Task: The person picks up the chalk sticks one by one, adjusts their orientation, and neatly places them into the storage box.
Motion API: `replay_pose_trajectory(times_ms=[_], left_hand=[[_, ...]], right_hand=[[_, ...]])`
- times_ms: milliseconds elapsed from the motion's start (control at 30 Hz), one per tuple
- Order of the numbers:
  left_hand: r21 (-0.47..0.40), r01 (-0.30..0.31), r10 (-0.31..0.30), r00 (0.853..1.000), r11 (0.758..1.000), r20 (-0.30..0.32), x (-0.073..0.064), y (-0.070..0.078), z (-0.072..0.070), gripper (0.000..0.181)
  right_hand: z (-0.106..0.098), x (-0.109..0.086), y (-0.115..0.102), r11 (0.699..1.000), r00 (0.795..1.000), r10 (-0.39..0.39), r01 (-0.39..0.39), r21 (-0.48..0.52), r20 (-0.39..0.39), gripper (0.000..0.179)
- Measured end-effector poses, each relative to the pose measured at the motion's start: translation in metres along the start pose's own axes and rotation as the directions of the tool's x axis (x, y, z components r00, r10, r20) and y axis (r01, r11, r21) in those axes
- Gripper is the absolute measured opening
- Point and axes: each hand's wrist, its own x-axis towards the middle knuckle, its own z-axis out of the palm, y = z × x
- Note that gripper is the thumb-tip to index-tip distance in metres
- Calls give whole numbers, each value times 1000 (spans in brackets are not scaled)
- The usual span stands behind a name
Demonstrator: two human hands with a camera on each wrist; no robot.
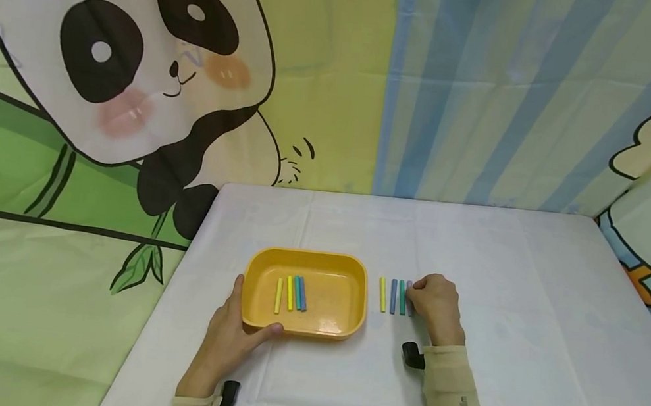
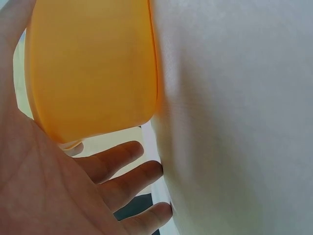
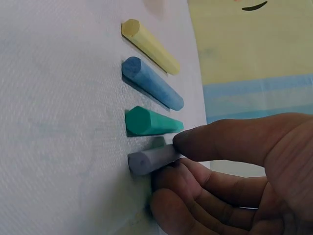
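Observation:
My left hand (image 1: 231, 335) holds the near left corner of a yellow plastic tray (image 1: 342, 327), thumb at the near rim and index finger along the left side. The left wrist view shows the tray's outer wall (image 2: 93, 68), with the other fingers spread beside it. With thumb and fingertips, my right hand (image 1: 436, 307) pinches a greyish-purple chalk stick (image 3: 151, 159) at the right end of a row. Just left of it lie a green chalk stick (image 3: 151, 121), a blue one (image 3: 151, 83) and a yellow one (image 3: 150, 46).
Inside the tray, on its left half, lie two yellow chalk sticks (image 1: 278, 296), a teal one (image 1: 297, 293) and a blue one (image 1: 302, 294). A white cloth (image 1: 534, 317) covers the table. Printed curtains (image 1: 327, 77) hang behind its far edge.

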Motion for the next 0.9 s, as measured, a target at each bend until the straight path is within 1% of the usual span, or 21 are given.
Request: replay_pose_trajectory(times_ms=[367,633,900], left_hand=[[-4,-11,11,1000,1000,-5,0,0,0,130],[-6,-9,9,1000,1000,-4,-1,-1,0,130],[-13,-9,9,1000,1000,-5,-1,0,-1,130]], right_hand=[[-1,-1,-3,1000,1000,22,-22,10,19,24],[-7,-3,-2,999,999,37,-38,32,18,25],[-15,-6,-5,997,1000,16,-16,81,0,30]])
